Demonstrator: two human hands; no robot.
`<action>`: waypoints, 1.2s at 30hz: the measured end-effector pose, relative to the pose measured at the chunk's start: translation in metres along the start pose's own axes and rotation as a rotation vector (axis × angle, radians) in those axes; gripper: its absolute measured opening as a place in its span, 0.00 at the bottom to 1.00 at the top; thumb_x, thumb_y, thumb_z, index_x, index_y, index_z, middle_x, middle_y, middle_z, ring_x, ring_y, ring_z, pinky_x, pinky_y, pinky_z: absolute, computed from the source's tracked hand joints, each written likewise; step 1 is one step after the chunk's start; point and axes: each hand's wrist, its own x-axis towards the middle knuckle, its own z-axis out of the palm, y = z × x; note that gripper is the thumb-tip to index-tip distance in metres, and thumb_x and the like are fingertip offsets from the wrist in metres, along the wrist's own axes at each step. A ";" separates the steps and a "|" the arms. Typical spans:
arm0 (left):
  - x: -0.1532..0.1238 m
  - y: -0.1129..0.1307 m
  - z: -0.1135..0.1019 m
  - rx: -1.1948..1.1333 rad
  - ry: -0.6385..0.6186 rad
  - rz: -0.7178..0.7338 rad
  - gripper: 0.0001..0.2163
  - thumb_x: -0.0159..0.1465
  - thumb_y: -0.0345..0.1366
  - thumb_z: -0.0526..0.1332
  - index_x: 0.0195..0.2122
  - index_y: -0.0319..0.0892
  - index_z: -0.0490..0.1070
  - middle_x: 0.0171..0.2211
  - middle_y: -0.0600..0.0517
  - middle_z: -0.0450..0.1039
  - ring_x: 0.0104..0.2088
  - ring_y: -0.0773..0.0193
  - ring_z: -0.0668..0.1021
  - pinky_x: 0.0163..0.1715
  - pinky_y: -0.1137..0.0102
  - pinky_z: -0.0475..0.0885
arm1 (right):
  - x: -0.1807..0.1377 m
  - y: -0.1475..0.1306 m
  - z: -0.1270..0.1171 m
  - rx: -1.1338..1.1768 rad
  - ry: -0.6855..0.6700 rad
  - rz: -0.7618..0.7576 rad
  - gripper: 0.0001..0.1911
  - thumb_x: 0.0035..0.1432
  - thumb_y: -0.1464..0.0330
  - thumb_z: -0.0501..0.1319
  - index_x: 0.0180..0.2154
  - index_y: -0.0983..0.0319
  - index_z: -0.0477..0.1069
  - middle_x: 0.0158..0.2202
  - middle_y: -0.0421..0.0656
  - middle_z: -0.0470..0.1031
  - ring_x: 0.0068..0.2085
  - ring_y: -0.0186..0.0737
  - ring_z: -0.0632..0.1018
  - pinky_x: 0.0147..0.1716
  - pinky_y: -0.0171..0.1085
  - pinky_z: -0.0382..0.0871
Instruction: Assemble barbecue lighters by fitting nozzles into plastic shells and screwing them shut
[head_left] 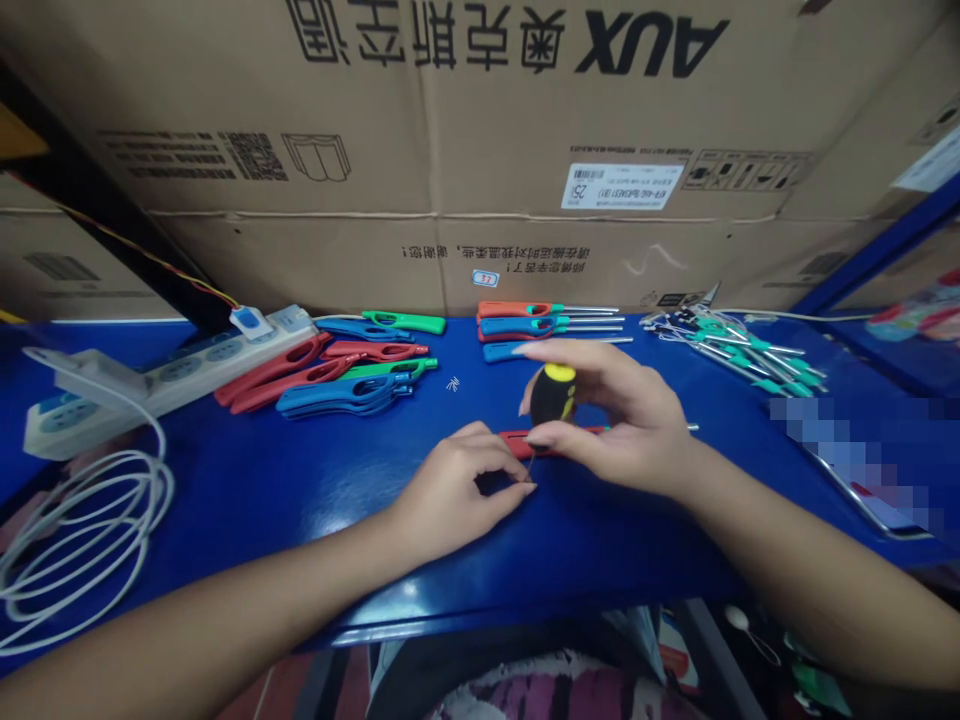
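Here, blue tabletop [285,480] before printed cardboard [480,130], right hand [630,420] around a screwdriver [551,402], left hand [454,485], grip unclear.

A screwdriver [553,398] stands nearly upright, gripped around its handle by the right hand [634,425]. The handle is short, thick and mostly black, with yellow markings on its side and a bright yellow cap on top. Its thin shaft [532,466] points down to the fingertips of the left hand [457,485]; the tip is too small to make out.

Just behind the shaft, a red lighter [514,441] lies on the blue counter [300,500], its length running left to right. A slot shows in its left end. The right hand and the screwdriver hide much of its middle, and the end of a metal tube [694,427] emerges beyond the hand.
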 end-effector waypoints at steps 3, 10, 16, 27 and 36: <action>0.000 -0.002 0.000 0.034 -0.017 0.053 0.03 0.66 0.35 0.66 0.36 0.46 0.80 0.37 0.52 0.83 0.40 0.58 0.77 0.44 0.63 0.70 | -0.009 0.007 0.005 -0.034 0.005 -0.085 0.31 0.60 0.67 0.69 0.63 0.49 0.64 0.51 0.45 0.77 0.41 0.45 0.82 0.37 0.44 0.82; 0.002 -0.002 -0.004 0.017 -0.009 0.080 0.07 0.64 0.40 0.69 0.42 0.46 0.79 0.39 0.50 0.82 0.44 0.57 0.77 0.48 0.64 0.71 | -0.010 0.007 0.010 0.089 0.031 0.023 0.30 0.62 0.70 0.65 0.63 0.46 0.60 0.46 0.43 0.75 0.38 0.42 0.82 0.32 0.43 0.81; 0.007 -0.013 -0.012 0.123 0.014 -0.010 0.29 0.58 0.45 0.73 0.60 0.46 0.71 0.55 0.44 0.75 0.57 0.49 0.74 0.59 0.57 0.68 | -0.007 0.017 0.013 0.064 0.272 0.123 0.30 0.64 0.64 0.65 0.63 0.46 0.57 0.43 0.43 0.75 0.34 0.40 0.80 0.29 0.40 0.81; 0.004 -0.022 -0.005 0.163 -0.032 0.066 0.19 0.65 0.31 0.64 0.57 0.40 0.69 0.53 0.45 0.78 0.53 0.57 0.79 0.55 0.61 0.74 | -0.008 0.033 0.017 -0.064 0.270 -0.055 0.30 0.67 0.63 0.61 0.66 0.51 0.53 0.48 0.45 0.73 0.33 0.36 0.79 0.25 0.34 0.80; 0.004 -0.021 -0.005 0.158 -0.059 0.060 0.18 0.66 0.32 0.65 0.57 0.40 0.70 0.51 0.45 0.78 0.51 0.57 0.79 0.54 0.60 0.75 | -0.009 0.029 0.019 -0.098 0.248 -0.080 0.30 0.67 0.65 0.59 0.66 0.53 0.53 0.49 0.46 0.73 0.32 0.35 0.79 0.24 0.33 0.79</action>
